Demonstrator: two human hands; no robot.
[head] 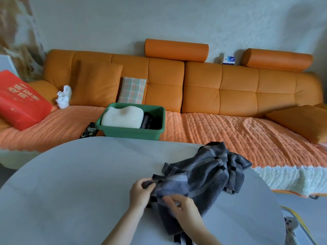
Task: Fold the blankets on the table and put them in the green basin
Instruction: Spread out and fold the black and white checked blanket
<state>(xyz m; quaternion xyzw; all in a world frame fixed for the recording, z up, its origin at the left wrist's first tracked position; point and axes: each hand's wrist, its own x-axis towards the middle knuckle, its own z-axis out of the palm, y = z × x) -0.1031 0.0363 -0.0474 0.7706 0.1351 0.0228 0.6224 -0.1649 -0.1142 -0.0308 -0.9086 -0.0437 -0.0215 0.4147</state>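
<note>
Our left hand point(140, 191) pinches the grey blanket point(212, 171); right hand point(184, 207) grip unclear. Bunched cloth may slide off the table point(70, 174) edge.

On the near right of the grey bench point(70, 183) lies a crumpled dark grey checked blanket point(212, 170). The left hand point(141, 191) pinches its near edge. The right hand point(184, 207) lies on the cloth, its fingers point(168, 198) blurred. Far behind, a green basin point(134, 133) on the orange sofa point(238, 89) holds folded blankets.

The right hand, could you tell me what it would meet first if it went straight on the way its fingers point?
The right hand points left over the grey blanket, so it would probably meet the left hand first, which grips the blanket's edge.
</note>
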